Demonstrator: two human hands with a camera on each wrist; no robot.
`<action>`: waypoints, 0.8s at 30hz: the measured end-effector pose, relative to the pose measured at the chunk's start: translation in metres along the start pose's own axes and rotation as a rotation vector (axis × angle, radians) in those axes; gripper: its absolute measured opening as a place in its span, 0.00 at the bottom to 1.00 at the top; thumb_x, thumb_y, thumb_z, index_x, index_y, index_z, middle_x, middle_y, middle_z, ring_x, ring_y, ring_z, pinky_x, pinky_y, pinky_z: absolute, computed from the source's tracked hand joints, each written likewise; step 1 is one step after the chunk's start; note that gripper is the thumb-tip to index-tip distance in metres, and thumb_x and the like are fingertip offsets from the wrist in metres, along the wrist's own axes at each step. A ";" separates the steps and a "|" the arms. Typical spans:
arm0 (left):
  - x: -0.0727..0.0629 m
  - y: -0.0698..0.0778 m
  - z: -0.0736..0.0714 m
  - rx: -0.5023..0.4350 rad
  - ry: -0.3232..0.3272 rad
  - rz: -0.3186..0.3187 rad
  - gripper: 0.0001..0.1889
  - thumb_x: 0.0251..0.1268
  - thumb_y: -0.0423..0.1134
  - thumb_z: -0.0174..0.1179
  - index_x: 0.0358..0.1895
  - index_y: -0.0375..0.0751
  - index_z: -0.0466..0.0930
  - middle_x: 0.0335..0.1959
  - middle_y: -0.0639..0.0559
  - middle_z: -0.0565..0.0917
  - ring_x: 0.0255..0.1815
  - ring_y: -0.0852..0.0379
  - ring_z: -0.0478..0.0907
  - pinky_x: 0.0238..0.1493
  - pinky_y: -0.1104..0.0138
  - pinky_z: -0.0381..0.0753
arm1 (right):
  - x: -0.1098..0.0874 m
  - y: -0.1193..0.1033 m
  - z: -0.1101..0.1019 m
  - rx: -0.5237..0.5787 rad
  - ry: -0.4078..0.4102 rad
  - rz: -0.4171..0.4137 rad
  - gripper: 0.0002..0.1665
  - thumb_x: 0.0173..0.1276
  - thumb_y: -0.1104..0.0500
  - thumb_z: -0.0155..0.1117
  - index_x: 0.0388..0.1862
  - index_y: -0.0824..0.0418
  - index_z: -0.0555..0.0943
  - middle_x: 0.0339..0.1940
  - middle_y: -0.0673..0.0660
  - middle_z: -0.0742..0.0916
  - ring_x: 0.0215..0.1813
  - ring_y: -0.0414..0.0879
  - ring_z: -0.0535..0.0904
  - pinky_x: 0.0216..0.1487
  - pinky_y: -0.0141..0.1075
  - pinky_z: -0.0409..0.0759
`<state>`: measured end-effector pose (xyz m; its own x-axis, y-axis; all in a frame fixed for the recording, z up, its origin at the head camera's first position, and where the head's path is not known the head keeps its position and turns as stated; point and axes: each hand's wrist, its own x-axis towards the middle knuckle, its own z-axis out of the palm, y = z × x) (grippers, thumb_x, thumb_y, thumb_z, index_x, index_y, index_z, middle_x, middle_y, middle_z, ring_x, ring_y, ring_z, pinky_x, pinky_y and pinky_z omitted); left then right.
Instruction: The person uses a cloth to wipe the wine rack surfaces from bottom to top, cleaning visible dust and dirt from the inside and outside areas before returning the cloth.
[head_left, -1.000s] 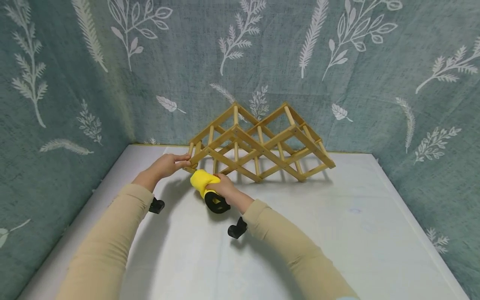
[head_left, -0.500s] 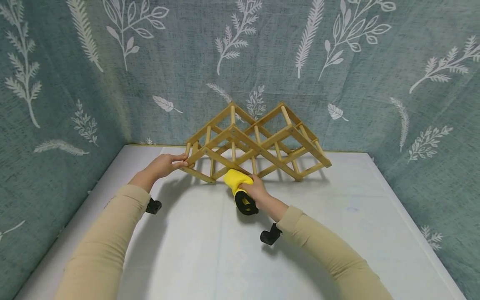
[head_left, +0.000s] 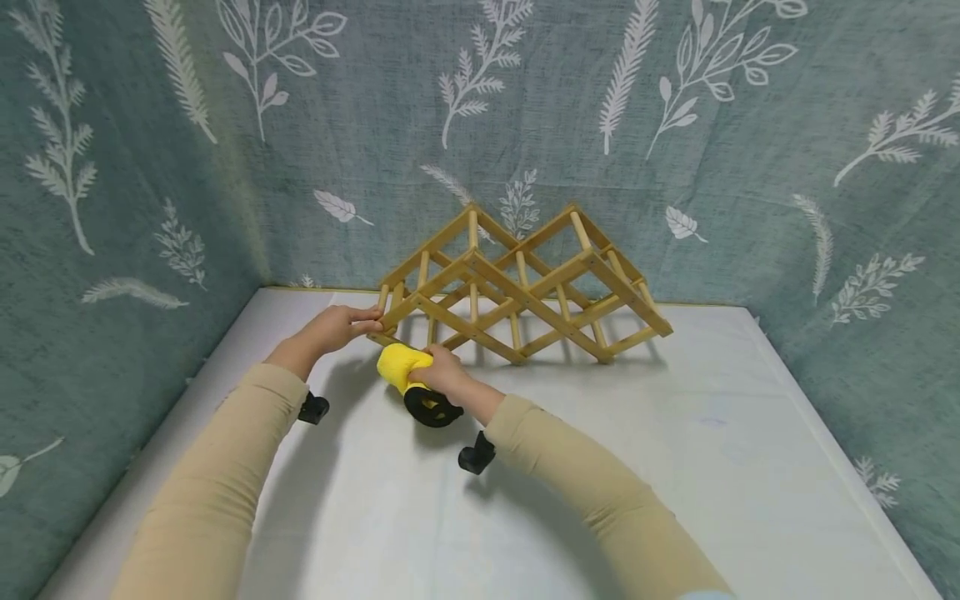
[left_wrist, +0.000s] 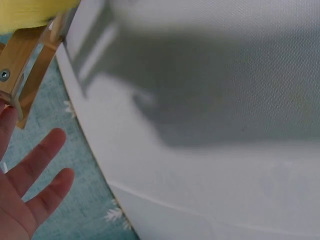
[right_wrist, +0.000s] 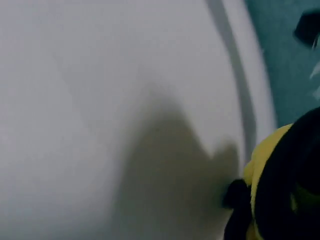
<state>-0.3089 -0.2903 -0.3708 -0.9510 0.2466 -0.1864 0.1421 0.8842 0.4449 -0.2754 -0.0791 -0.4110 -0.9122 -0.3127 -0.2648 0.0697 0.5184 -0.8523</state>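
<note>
A folding wooden lattice rack (head_left: 525,292) stands at the back of the white table, its slats crossing in a zigzag. At its left end my left hand (head_left: 326,332) pinches the corner; in the left wrist view two other fingers (left_wrist: 37,160) are spread away from the wood. My right hand (head_left: 448,372) grips a soft yellow cloth-like thing with a black ring-shaped end (head_left: 397,364), close to the rack's lower left slats. Whether it touches them I cannot tell. In the right wrist view its yellow and black side (right_wrist: 270,155) shows, while the right fingers are out of sight.
The white table (head_left: 600,467) meets green-blue leaf-patterned cloth walls (head_left: 360,125) at the back and both sides. A small black device hangs at each wrist, one near the left sleeve (head_left: 217,442), the other near the right sleeve (head_left: 592,475).
My right hand swept the yellow thing rightward along the rack's front, then came back to the left end. My left hand keeps its hold, and the rack stays in place.
</note>
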 end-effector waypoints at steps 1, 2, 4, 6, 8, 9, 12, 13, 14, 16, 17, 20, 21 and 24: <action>0.000 0.000 0.000 -0.004 -0.006 0.000 0.29 0.68 0.55 0.45 0.67 0.44 0.61 0.66 0.39 0.63 0.64 0.35 0.60 0.61 0.44 0.61 | 0.003 0.000 0.000 -0.011 0.013 0.002 0.28 0.56 0.62 0.65 0.56 0.63 0.72 0.46 0.57 0.79 0.40 0.46 0.72 0.38 0.34 0.73; 0.000 0.001 0.000 -0.008 -0.013 0.001 0.29 0.68 0.55 0.44 0.67 0.43 0.60 0.67 0.40 0.62 0.64 0.35 0.60 0.61 0.43 0.60 | 0.005 0.001 0.000 -0.018 0.026 0.005 0.27 0.55 0.63 0.65 0.56 0.63 0.72 0.45 0.57 0.79 0.39 0.46 0.71 0.37 0.34 0.72; 0.000 0.000 0.000 -0.005 -0.019 0.009 0.29 0.69 0.55 0.44 0.67 0.43 0.61 0.67 0.41 0.61 0.65 0.35 0.59 0.61 0.43 0.60 | 0.009 0.003 -0.002 -0.033 0.044 0.005 0.26 0.54 0.65 0.64 0.54 0.64 0.73 0.43 0.58 0.79 0.37 0.47 0.71 0.35 0.33 0.72; 0.001 0.000 -0.001 0.003 -0.018 0.017 0.28 0.69 0.54 0.44 0.67 0.42 0.62 0.67 0.42 0.61 0.65 0.35 0.59 0.61 0.44 0.61 | 0.011 0.004 -0.004 -0.031 0.044 -0.002 0.25 0.54 0.67 0.63 0.54 0.65 0.73 0.42 0.58 0.79 0.36 0.47 0.71 0.33 0.33 0.72; 0.002 0.000 -0.002 0.015 -0.016 0.025 0.28 0.69 0.54 0.44 0.66 0.41 0.63 0.67 0.41 0.62 0.64 0.34 0.60 0.60 0.44 0.62 | 0.011 0.002 -0.004 -0.031 0.038 -0.007 0.27 0.54 0.67 0.63 0.55 0.65 0.73 0.43 0.58 0.79 0.36 0.46 0.71 0.32 0.32 0.71; 0.003 0.000 -0.002 0.020 -0.013 0.027 0.28 0.69 0.53 0.44 0.66 0.41 0.63 0.66 0.40 0.62 0.63 0.34 0.61 0.59 0.44 0.63 | 0.011 0.001 -0.003 -0.033 0.038 -0.009 0.27 0.54 0.66 0.63 0.56 0.65 0.72 0.43 0.58 0.79 0.36 0.46 0.70 0.32 0.31 0.70; 0.004 0.000 -0.002 0.029 -0.010 0.027 0.27 0.69 0.52 0.45 0.65 0.40 0.65 0.65 0.39 0.63 0.61 0.35 0.64 0.58 0.45 0.65 | 0.011 -0.004 0.000 -0.046 0.044 -0.034 0.27 0.55 0.65 0.63 0.56 0.65 0.72 0.44 0.58 0.80 0.35 0.45 0.70 0.31 0.30 0.69; 0.004 0.000 -0.002 0.032 -0.010 0.027 0.27 0.69 0.52 0.46 0.65 0.40 0.65 0.65 0.39 0.64 0.60 0.35 0.65 0.58 0.46 0.66 | 0.011 -0.005 0.002 -0.054 0.047 -0.044 0.27 0.55 0.65 0.63 0.56 0.65 0.73 0.43 0.57 0.80 0.34 0.44 0.70 0.31 0.30 0.69; 0.004 0.000 -0.002 0.035 -0.012 0.027 0.27 0.69 0.52 0.46 0.65 0.40 0.65 0.65 0.39 0.64 0.60 0.36 0.66 0.57 0.46 0.67 | 0.012 -0.007 0.003 -0.057 0.048 -0.054 0.26 0.55 0.64 0.63 0.55 0.65 0.73 0.42 0.56 0.80 0.34 0.44 0.70 0.31 0.30 0.69; 0.004 0.000 -0.002 0.034 -0.013 0.023 0.27 0.69 0.51 0.46 0.65 0.40 0.65 0.65 0.39 0.64 0.59 0.36 0.67 0.57 0.46 0.67 | 0.012 -0.009 0.006 -0.063 0.047 -0.075 0.25 0.55 0.63 0.64 0.54 0.64 0.73 0.39 0.55 0.80 0.32 0.44 0.70 0.29 0.30 0.68; 0.003 0.001 -0.002 0.033 -0.014 0.020 0.27 0.68 0.52 0.46 0.65 0.41 0.65 0.65 0.39 0.65 0.59 0.36 0.67 0.57 0.47 0.68 | 0.012 -0.010 0.007 -0.060 0.045 -0.082 0.24 0.56 0.62 0.64 0.53 0.64 0.73 0.38 0.55 0.80 0.32 0.44 0.70 0.29 0.30 0.68; 0.003 0.001 -0.002 0.037 -0.014 0.017 0.27 0.68 0.51 0.46 0.65 0.41 0.66 0.62 0.37 0.68 0.58 0.36 0.68 0.56 0.47 0.68 | 0.013 -0.010 0.008 -0.055 0.049 -0.087 0.24 0.56 0.61 0.64 0.52 0.64 0.74 0.37 0.54 0.79 0.31 0.43 0.69 0.29 0.29 0.67; 0.003 0.002 -0.002 0.037 -0.011 0.016 0.26 0.69 0.51 0.46 0.65 0.41 0.66 0.62 0.37 0.68 0.58 0.36 0.68 0.56 0.47 0.68 | 0.014 -0.010 0.007 -0.057 0.054 -0.084 0.24 0.55 0.61 0.65 0.52 0.64 0.74 0.37 0.55 0.80 0.32 0.43 0.69 0.29 0.29 0.67; 0.002 0.002 -0.002 0.043 -0.006 0.020 0.25 0.69 0.49 0.46 0.64 0.40 0.66 0.60 0.35 0.70 0.58 0.35 0.68 0.55 0.46 0.68 | 0.015 -0.006 0.002 -0.050 0.066 -0.054 0.24 0.54 0.62 0.65 0.51 0.63 0.75 0.39 0.56 0.80 0.33 0.44 0.70 0.30 0.30 0.68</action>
<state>-0.3115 -0.2891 -0.3689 -0.9462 0.2669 -0.1830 0.1730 0.8952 0.4107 -0.2885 -0.0887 -0.4112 -0.9389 -0.2889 -0.1873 0.0009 0.5419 -0.8404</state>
